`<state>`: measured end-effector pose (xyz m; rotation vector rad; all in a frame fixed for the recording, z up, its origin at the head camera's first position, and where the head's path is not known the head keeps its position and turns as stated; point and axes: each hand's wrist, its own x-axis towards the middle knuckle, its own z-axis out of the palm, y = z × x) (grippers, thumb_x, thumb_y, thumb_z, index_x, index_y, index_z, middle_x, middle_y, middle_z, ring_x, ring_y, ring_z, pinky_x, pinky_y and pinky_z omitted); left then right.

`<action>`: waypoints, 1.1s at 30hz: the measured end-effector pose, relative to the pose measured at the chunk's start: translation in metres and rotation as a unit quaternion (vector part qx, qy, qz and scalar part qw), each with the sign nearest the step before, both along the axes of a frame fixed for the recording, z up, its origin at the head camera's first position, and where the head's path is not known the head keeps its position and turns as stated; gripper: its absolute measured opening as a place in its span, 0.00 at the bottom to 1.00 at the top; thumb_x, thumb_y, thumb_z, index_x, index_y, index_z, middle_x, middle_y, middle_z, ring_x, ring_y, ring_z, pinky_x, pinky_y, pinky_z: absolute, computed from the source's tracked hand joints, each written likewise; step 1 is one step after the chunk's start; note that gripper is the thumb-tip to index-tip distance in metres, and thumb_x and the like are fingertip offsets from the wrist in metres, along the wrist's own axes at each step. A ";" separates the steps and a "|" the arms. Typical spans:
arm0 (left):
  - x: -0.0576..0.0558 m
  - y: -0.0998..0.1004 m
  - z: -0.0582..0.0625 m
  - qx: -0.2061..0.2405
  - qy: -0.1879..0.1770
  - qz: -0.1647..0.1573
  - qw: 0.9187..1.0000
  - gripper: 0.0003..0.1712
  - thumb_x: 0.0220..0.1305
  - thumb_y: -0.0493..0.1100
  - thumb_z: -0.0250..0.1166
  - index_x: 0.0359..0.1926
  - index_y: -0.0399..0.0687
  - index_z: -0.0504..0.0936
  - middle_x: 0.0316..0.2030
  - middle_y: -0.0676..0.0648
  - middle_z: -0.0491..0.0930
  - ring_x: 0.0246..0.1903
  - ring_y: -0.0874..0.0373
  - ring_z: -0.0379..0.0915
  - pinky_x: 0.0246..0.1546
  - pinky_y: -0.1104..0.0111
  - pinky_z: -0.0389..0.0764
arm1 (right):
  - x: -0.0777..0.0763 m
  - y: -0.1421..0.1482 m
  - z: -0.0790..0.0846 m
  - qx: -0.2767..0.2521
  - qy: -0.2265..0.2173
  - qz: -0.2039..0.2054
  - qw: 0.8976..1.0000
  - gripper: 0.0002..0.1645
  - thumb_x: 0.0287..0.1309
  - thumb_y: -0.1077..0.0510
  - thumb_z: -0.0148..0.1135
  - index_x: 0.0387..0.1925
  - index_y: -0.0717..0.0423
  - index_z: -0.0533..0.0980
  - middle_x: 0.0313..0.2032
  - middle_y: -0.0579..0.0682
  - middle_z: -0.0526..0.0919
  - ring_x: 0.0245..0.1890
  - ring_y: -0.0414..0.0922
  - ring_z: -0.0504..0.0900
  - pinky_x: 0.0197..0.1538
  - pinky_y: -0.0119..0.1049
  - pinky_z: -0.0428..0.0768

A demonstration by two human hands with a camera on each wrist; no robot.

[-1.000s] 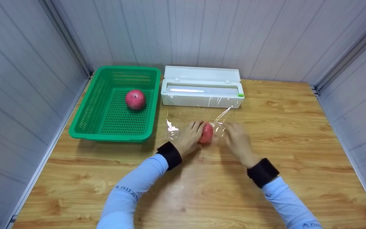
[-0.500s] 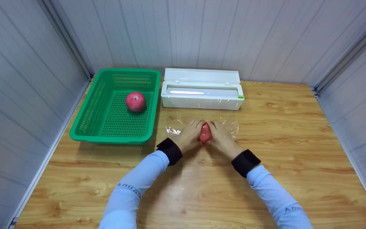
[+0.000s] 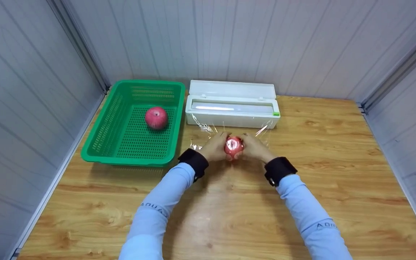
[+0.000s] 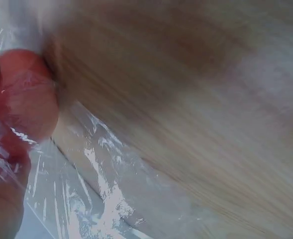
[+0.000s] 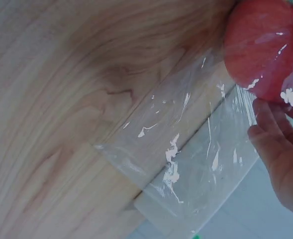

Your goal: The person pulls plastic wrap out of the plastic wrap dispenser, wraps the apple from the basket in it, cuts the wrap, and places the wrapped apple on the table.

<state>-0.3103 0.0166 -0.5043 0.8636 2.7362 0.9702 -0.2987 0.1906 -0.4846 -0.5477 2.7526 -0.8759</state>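
Observation:
A round red fruit sits between my two hands, with clear cling film drawn over it. My left hand grips its left side; a thumb and a fingertip show against it in the left wrist view. On the other side my right hand holds it, with curled fingers pressing the film onto the fruit in the right wrist view. Wrinkled film spreads out on both sides towards the white cling film box, which stands with its lid raised behind the hands.
To the left stands a green plastic basket holding one red apple. A roll lies inside the white box. The wooden table is bounded by grey panel walls at the back and both sides.
My right hand has moved left from the film's right side onto the fruit. The fruit has turned between my hands, with shiny film now across its upper face. Film has bunched up towards the box.

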 end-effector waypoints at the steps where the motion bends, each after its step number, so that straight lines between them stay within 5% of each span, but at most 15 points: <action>1: -0.001 0.000 0.000 0.006 -0.012 0.002 1.000 0.47 0.36 0.38 0.75 0.60 0.34 0.63 0.53 0.38 0.69 0.54 0.47 0.67 0.58 0.61 0.68 | -0.002 0.001 -0.001 -0.013 -0.012 0.001 1.000 0.45 0.35 0.61 0.73 0.59 0.64 0.66 0.53 0.63 0.70 0.53 0.57 0.71 0.58 0.50 0.69; 6: -0.004 0.001 -0.001 0.032 -0.062 0.009 0.998 0.41 0.39 0.33 0.71 0.58 0.36 0.65 0.52 0.39 0.71 0.52 0.48 0.69 0.57 0.62 0.69 | -0.006 0.006 -0.004 -0.076 -0.085 -0.033 0.993 0.44 0.40 0.67 0.68 0.63 0.58 0.63 0.58 0.60 0.69 0.57 0.55 0.68 0.61 0.50 0.65; 12: -0.006 0.001 0.001 0.033 -0.065 0.008 0.997 0.38 0.44 0.34 0.68 0.59 0.39 0.65 0.52 0.41 0.73 0.52 0.51 0.70 0.56 0.64 0.70 | -0.011 0.006 -0.003 -0.117 -0.135 -0.058 0.982 0.42 0.41 0.70 0.64 0.62 0.56 0.64 0.58 0.58 0.69 0.58 0.53 0.67 0.63 0.47 0.65; 14: -0.003 0.002 0.002 0.006 -0.035 0.003 0.999 0.43 0.44 0.38 0.70 0.63 0.39 0.61 0.58 0.39 0.68 0.57 0.48 0.66 0.60 0.61 0.67 | -0.012 0.007 -0.001 -0.115 -0.128 -0.042 0.984 0.41 0.42 0.71 0.63 0.62 0.58 0.63 0.58 0.59 0.68 0.58 0.54 0.68 0.62 0.47 0.66; 17: 0.003 0.002 0.000 -0.063 0.068 -0.027 0.995 0.50 0.43 0.43 0.72 0.66 0.39 0.56 0.64 0.36 0.59 0.63 0.44 0.57 0.64 0.56 0.61 | -0.016 0.009 0.001 -0.109 -0.115 -0.019 0.987 0.40 0.43 0.71 0.63 0.61 0.60 0.63 0.57 0.60 0.70 0.56 0.54 0.70 0.59 0.47 0.69; 19: 0.008 0.002 -0.004 -0.122 0.161 -0.047 0.978 0.51 0.43 0.44 0.72 0.67 0.39 0.56 0.66 0.35 0.55 0.65 0.43 0.54 0.65 0.54 0.58 | -0.018 0.010 0.003 -0.109 -0.108 0.005 0.988 0.38 0.44 0.72 0.62 0.61 0.63 0.64 0.55 0.61 0.72 0.54 0.55 0.71 0.57 0.47 0.72; 21: 0.010 0.003 -0.011 -0.169 0.244 -0.060 0.953 0.48 0.44 0.44 0.71 0.65 0.38 0.58 0.64 0.36 0.58 0.64 0.43 0.55 0.64 0.54 0.60 | -0.021 0.012 0.003 -0.111 -0.104 0.022 0.988 0.36 0.45 0.71 0.62 0.59 0.65 0.65 0.53 0.62 0.74 0.52 0.55 0.73 0.56 0.46 0.73; 24: 0.010 0.006 -0.020 -0.222 0.323 -0.055 0.918 0.44 0.47 0.46 0.69 0.64 0.38 0.61 0.62 0.38 0.63 0.62 0.46 0.60 0.61 0.57 0.66 | -0.024 0.014 0.004 -0.109 -0.100 0.043 0.988 0.34 0.47 0.71 0.62 0.58 0.67 0.65 0.52 0.63 0.75 0.51 0.56 0.74 0.55 0.46 0.73; 26: 0.007 0.008 -0.024 -0.240 0.349 -0.044 0.905 0.43 0.47 0.49 0.69 0.63 0.39 0.61 0.61 0.39 0.65 0.60 0.48 0.61 0.60 0.59 0.68 | -0.025 0.015 0.003 -0.103 -0.104 0.046 0.988 0.33 0.47 0.70 0.62 0.58 0.66 0.66 0.51 0.63 0.75 0.51 0.56 0.73 0.55 0.46 0.73; 29: 0.002 0.011 -0.027 -0.241 0.365 -0.035 0.899 0.42 0.46 0.48 0.68 0.61 0.40 0.63 0.59 0.41 0.67 0.58 0.50 0.64 0.59 0.62 0.69 | -0.027 0.016 0.003 -0.096 -0.110 0.047 0.988 0.33 0.49 0.69 0.61 0.59 0.67 0.65 0.51 0.64 0.75 0.50 0.57 0.74 0.55 0.47 0.73; 33: -0.005 0.009 -0.025 -0.196 0.331 -0.040 0.922 0.41 0.44 0.44 0.69 0.59 0.37 0.64 0.57 0.41 0.68 0.57 0.50 0.64 0.62 0.63 0.65 | -0.029 0.016 0.000 -0.112 -0.129 0.030 0.985 0.35 0.52 0.65 0.61 0.61 0.67 0.62 0.54 0.65 0.73 0.54 0.58 0.72 0.57 0.47 0.71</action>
